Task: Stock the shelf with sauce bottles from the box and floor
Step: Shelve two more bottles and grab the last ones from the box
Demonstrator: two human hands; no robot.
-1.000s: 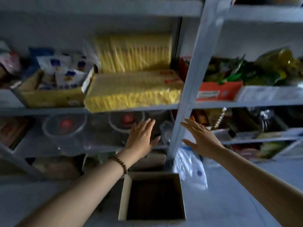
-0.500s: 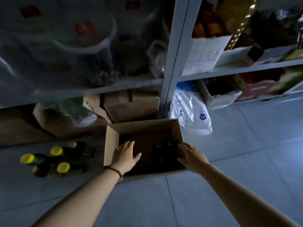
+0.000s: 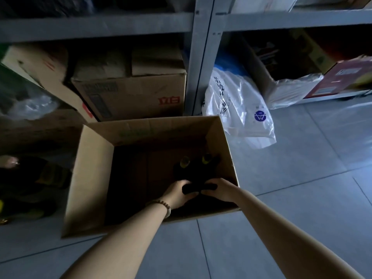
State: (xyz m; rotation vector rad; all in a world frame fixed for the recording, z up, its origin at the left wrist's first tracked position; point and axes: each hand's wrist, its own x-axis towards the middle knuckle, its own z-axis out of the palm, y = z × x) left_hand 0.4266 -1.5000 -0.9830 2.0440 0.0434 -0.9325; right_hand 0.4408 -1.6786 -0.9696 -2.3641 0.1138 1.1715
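Note:
An open cardboard box (image 3: 94, 168) sits on the floor in front of the metal shelf (image 3: 100, 27). Dark sauce bottles with yellow caps (image 3: 186, 163) lie in the box's right half, hard to make out in the shadow. Both my hands are inside the box. My left hand (image 3: 178, 195), with a bead bracelet on its wrist, curls round the dark base of one bottle. Right beside it, my right hand (image 3: 220, 191) curls round the base of the neighbouring bottle (image 3: 209, 158). More dark bottles (image 3: 46, 178) lie on the floor left of the box.
The grey shelf post (image 3: 200, 57) rises just behind the box. Closed cartons (image 3: 130, 93) fill the bottom shelf on the left. A white plastic bag (image 3: 239, 105) leans at the post's right, with more boxes (image 3: 342, 79) beyond. Grey tiled floor (image 3: 302, 178) spreads to the right.
My view dropped from the upper shelves to the floor. Both hands came down from the shelf, reached into the box and closed round bottles there.

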